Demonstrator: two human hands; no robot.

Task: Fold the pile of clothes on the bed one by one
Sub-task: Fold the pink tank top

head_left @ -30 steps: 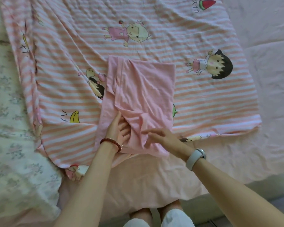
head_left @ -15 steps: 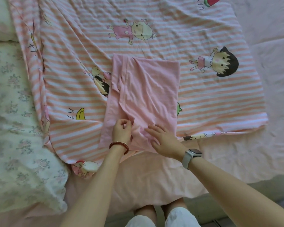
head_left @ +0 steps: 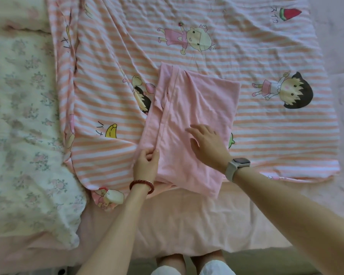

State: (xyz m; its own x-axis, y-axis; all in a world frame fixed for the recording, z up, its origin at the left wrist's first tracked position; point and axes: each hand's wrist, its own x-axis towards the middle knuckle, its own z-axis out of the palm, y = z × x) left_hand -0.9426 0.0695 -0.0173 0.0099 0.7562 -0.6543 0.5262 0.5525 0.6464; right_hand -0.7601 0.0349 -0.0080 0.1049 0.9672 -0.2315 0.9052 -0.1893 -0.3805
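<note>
A plain pink garment (head_left: 197, 108), folded into a tall rectangle, lies on a pink-and-white striped cartoon sheet (head_left: 266, 135) spread over the bed. My left hand (head_left: 147, 164), with a red bead bracelet at the wrist, pinches the garment's lower left edge. My right hand (head_left: 209, 145), with a watch on its wrist, lies flat on the cloth's lower middle, fingers spread and pointing up-left. A seam runs down the garment's left side.
A floral quilt (head_left: 22, 135) covers the bed's left side. Plain pink bedding (head_left: 187, 221) runs along the near edge and the far right. My knees show below the bed edge at bottom centre.
The bunched fold at the garment's lower middle has been flattened. My left hand shifted left to the garment's edge, and my right hand moved up onto the cloth with fingers spread.
</note>
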